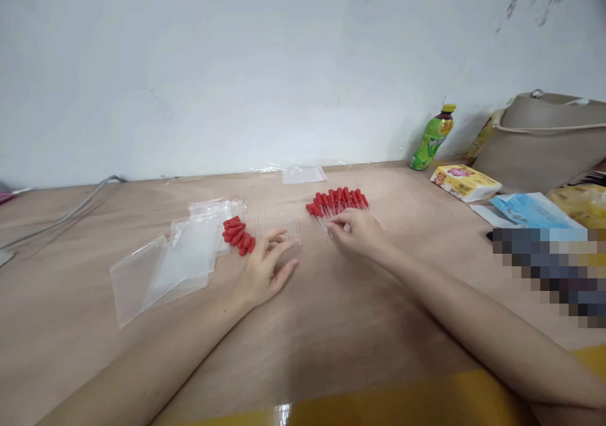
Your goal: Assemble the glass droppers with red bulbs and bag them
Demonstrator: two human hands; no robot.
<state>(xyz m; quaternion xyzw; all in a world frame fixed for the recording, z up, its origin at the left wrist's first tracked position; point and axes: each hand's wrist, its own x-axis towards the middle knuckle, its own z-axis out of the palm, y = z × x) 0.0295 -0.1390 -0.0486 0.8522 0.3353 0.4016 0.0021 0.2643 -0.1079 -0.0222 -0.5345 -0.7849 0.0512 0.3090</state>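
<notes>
My left hand (269, 271) is open, fingers apart, just at the near ends of a row of clear thin tubes (279, 224). Beside it on the left lies a small heap of red rubber bulbs (237, 233). My right hand (357, 230) has its thumb and forefinger pinched at the clear stem of a dropper (322, 223) with a red bulb. That dropper lies at the left end of a fanned row of red-bulbed droppers (339, 197), bulbs pointing to the wall. My right fingers partly cover the stems.
Clear plastic bags (184, 255) overlap at the left, and another bag (303, 174) lies near the wall. A grey cable (71, 214) runs at far left. On the right are a green bottle (432, 139), a yellow tissue pack (466, 183), a blue packet (534, 210) and a beige bag (544, 142).
</notes>
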